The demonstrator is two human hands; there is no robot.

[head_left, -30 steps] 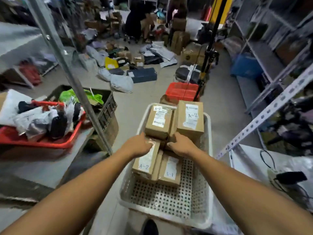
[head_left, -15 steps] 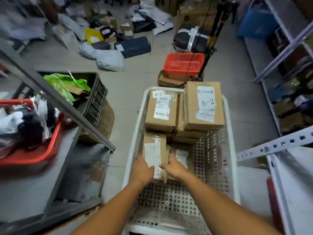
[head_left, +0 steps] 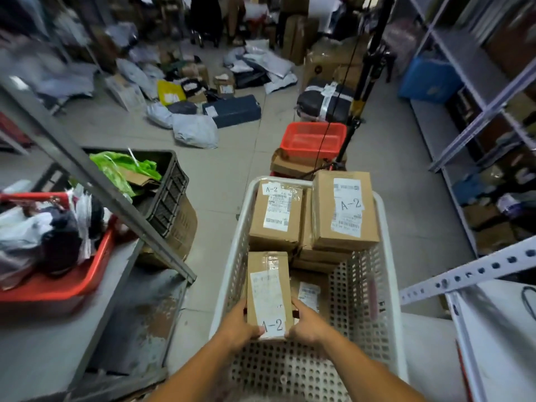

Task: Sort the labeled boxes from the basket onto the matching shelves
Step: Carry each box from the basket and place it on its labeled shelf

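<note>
Right now I see both hands clamped on one cardboard box (head_left: 268,291) marked A-2, low in the middle of the frame. My left hand (head_left: 240,326) curls its fingers round the box's near left corner, and my right hand (head_left: 306,324) wraps the near right edge, thumb lying along the side. Both forearms reach in from the bottom edge, converging over the white perforated basket (head_left: 388,256). The held box sits tilted over the basket's near half, above another labeled box (head_left: 311,291) lying flat. Further back, two more A-2 boxes (head_left: 343,210) are stacked against the basket's far rim. A grey shelf (head_left: 40,343) sits at lower left.
</note>
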